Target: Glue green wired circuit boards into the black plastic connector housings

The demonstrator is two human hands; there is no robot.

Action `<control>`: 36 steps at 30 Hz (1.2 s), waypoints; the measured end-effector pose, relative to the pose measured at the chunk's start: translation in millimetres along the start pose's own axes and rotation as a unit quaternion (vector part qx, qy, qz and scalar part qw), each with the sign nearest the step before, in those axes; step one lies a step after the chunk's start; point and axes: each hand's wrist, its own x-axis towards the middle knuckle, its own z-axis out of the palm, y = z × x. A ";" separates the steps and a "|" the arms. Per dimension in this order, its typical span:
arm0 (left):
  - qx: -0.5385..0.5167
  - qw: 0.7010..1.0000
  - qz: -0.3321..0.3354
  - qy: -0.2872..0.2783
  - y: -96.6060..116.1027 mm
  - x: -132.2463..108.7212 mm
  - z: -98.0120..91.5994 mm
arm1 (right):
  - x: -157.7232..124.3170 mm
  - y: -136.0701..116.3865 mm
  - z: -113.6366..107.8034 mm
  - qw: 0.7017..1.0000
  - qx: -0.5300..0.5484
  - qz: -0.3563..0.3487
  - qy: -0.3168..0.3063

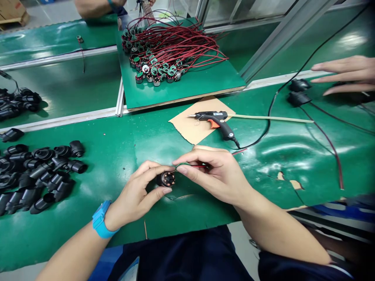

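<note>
My left hand (133, 197), with a blue wristband (101, 219), grips a small round motor core (169, 178) between thumb and fingers. Copper windings show on the core's face, which points toward the right. Close beside it, my right hand (221, 173) pinches the edge of a small green circuit board (183, 165) between thumb and forefinger. Red wire (200, 166) runs from this board back under my right fingers. Whether the board and the core are joined cannot be made out. Beyond my hands, a black glue gun (216, 119) lies on cardboard (187, 132).
Black plastic housings (43, 175) lie piled at the left. A raised green board (187, 91) carries many cores with red wires (187, 47). A glue stick (272, 118) juts from the gun toward the right. Another person's hand (348, 74) is near black parts (299, 98).
</note>
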 end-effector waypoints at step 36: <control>0.234 0.965 0.105 0.054 -6.5 -1.3 14.0 | 2.0 25.1 31.6 0.962 0.185 0.173 -0.102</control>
